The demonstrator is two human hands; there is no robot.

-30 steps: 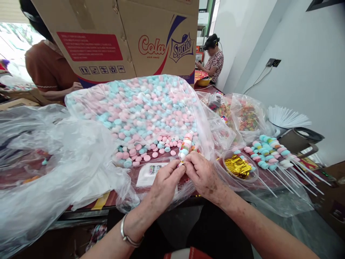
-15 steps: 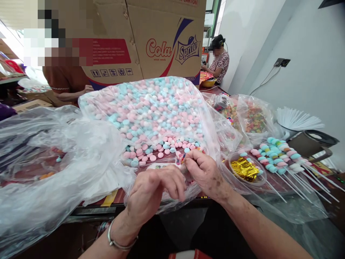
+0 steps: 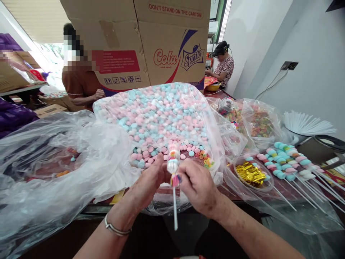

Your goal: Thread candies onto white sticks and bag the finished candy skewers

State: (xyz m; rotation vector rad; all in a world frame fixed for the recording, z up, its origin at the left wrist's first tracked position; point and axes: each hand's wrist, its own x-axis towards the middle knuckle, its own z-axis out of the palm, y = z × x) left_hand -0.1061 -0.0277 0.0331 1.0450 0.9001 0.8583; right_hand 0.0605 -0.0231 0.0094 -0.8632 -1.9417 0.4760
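A wrapped candy skewer (image 3: 173, 158) stands almost upright between my hands, its clear wrapper round pink, white and orange sweets. Its white stick (image 3: 175, 210) points down toward me. My right hand (image 3: 201, 187) is closed, pinching the colourful label (image 3: 175, 179) at the wrapper's gathered neck. On the other side, my left hand (image 3: 147, 181) cups the wrapped sweets, thumb up and fingers partly hidden behind them. Just beyond lies a large clear bag (image 3: 161, 111) of pink, blue and white marshmallows, some loose at its mouth. Small ring gummies (image 3: 206, 158) lie to the right.
Gold twist ties (image 3: 250, 173) fill a round tub at right, beside finished marshmallow skewers (image 3: 288, 160). White sticks (image 3: 307, 122) and a dark jug (image 3: 327, 147) stand behind. Crumpled plastic (image 3: 67, 154) covers the left. A big carton (image 3: 172, 43) blocks the back; two people sit beyond.
The candy skewer has swung into upright view between my hands. My left hand has turned from bent-over fingers to thumb up beside it. The camera view has shifted slightly.
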